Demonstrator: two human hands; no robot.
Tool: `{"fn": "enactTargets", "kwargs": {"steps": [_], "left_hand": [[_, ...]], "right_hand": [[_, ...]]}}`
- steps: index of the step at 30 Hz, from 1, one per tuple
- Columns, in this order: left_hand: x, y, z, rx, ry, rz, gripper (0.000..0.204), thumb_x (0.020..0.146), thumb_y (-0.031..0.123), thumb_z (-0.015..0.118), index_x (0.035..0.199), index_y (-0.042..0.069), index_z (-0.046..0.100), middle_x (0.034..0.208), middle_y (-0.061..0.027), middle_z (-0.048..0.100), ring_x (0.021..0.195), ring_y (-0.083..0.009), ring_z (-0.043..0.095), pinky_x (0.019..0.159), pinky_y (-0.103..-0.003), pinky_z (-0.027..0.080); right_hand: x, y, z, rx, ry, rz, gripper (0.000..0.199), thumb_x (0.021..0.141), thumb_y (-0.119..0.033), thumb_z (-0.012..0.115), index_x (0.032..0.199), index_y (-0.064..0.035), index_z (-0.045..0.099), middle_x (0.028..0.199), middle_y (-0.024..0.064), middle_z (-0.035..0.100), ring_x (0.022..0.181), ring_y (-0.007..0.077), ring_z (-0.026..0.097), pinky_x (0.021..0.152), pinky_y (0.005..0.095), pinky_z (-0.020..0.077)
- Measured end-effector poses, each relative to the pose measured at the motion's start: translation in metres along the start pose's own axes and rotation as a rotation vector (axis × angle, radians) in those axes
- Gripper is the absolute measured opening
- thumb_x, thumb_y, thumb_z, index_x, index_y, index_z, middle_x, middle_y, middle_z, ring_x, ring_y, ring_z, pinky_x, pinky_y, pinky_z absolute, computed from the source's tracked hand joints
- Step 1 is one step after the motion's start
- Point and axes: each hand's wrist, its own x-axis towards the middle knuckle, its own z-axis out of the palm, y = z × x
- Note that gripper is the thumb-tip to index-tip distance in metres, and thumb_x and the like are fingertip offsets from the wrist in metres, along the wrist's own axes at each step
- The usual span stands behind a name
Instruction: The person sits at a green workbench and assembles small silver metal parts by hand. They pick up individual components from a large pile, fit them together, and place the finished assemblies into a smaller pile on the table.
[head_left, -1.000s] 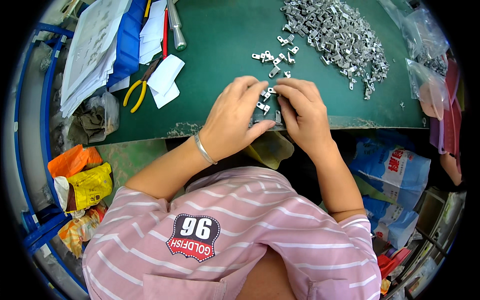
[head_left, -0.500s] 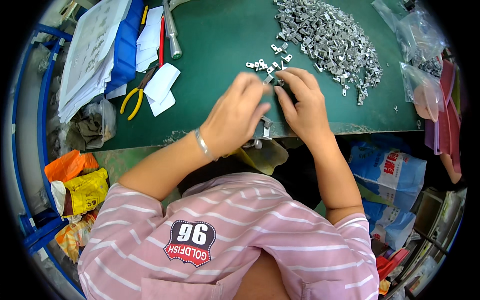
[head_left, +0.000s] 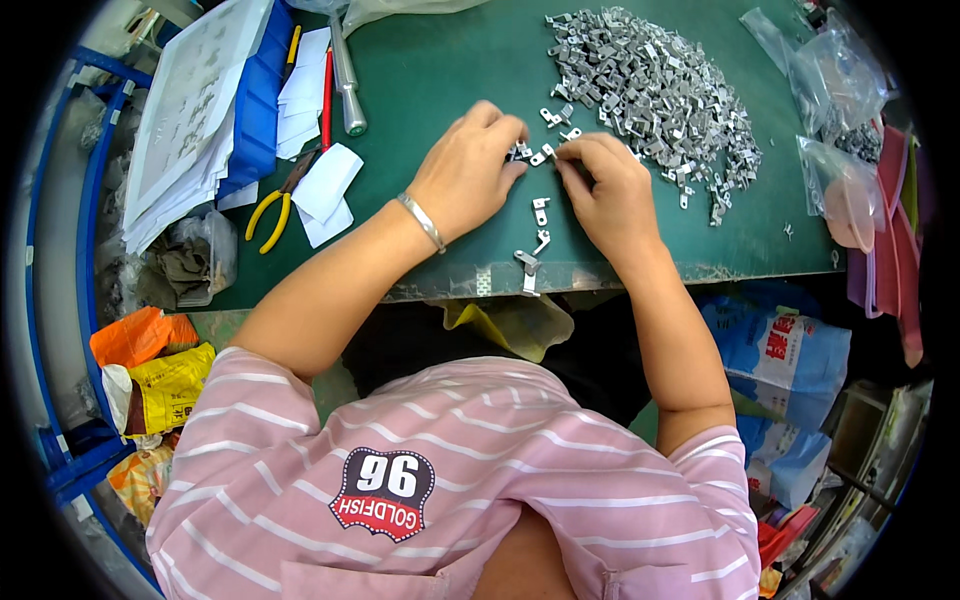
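Note:
My left hand (head_left: 468, 165) is curled above the green table, its thumb and fingers closed around small metal brackets (head_left: 520, 151) that partly show between them. Facing it, my right hand (head_left: 612, 190) pinches at the end of another bent bracket (head_left: 542, 155); the fingertips hide part of the grip. Just beyond the hands, a few loose brackets (head_left: 556, 116) lie beside a large heap of the same silver pieces (head_left: 650, 90). Between my wrists, single brackets (head_left: 541, 211) lie in a line toward a larger angled metal piece (head_left: 528, 264) at the table's front edge.
To the left are yellow-handled pliers (head_left: 268, 220), white paper slips (head_left: 326, 185), a metal rod tool (head_left: 348, 90) and a blue bin (head_left: 250, 110) with papers. Clear plastic bags (head_left: 840, 90) occupy the right side. Colourful sacks (head_left: 775, 350) stand below the table.
My left hand has moved away from my body and slightly left, uncovering the brackets near the front edge. My right hand has closed its fingertips, staying in nearly the same place.

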Motion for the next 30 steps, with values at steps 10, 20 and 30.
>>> {"fn": "enactTargets", "kwargs": {"steps": [10,20,30], "left_hand": [[0.003,0.000,0.001,0.019,-0.061,0.012,0.018,0.085,0.001,0.067,0.103,0.003,0.066,0.094,-0.0128,0.060,0.083,-0.0269,0.065,0.073,-0.036,0.053],[0.005,0.006,-0.023,-0.700,-0.508,-0.612,0.015,0.094,0.010,0.066,0.102,-0.003,0.068,0.087,-0.0061,0.068,0.069,-0.0104,0.062,0.064,-0.027,0.053],[0.035,-0.007,0.002,-0.066,-0.055,-0.085,0.023,0.082,0.005,0.072,0.104,0.003,0.067,0.092,-0.0108,0.060,0.079,-0.0224,0.063,0.075,-0.033,0.052]], "right_hand": [[0.008,-0.009,0.001,0.045,-0.080,0.034,0.009,0.080,0.000,0.069,0.089,-0.0014,0.068,0.084,0.0117,0.066,0.083,0.0306,0.064,0.074,0.0392,0.0519],[-0.005,-0.018,-0.022,0.327,-0.339,-0.053,0.016,0.076,0.005,0.070,0.090,-0.0005,0.067,0.099,0.0127,0.064,0.091,0.0336,0.061,0.078,0.0395,0.0510],[0.018,-0.010,-0.026,0.236,-0.461,0.338,0.016,0.080,0.004,0.066,0.095,-0.0023,0.067,0.092,0.0127,0.066,0.092,0.0334,0.062,0.078,0.0420,0.0510]]}}
